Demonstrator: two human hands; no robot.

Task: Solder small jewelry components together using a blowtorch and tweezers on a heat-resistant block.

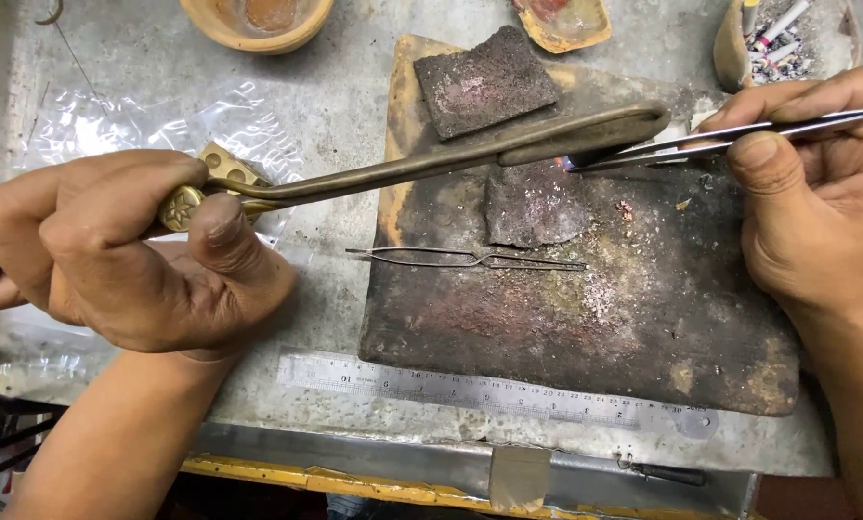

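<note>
Steel ruler (470,389), left hand (114,252) gripping torch (431,159), right hand (817,202) tweezers (730,140)

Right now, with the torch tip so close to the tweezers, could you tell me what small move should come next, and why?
Probably hold both steady. The left hand aims the brass torch at the tweezers pinched in the right hand, and a small glow shows where the tips meet above the charred board.

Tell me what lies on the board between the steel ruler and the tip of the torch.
In the head view, a thin wire tweezer lies flat on the scorched board, between the steel ruler and the torch tip. A charred slab sits just above it.
</note>
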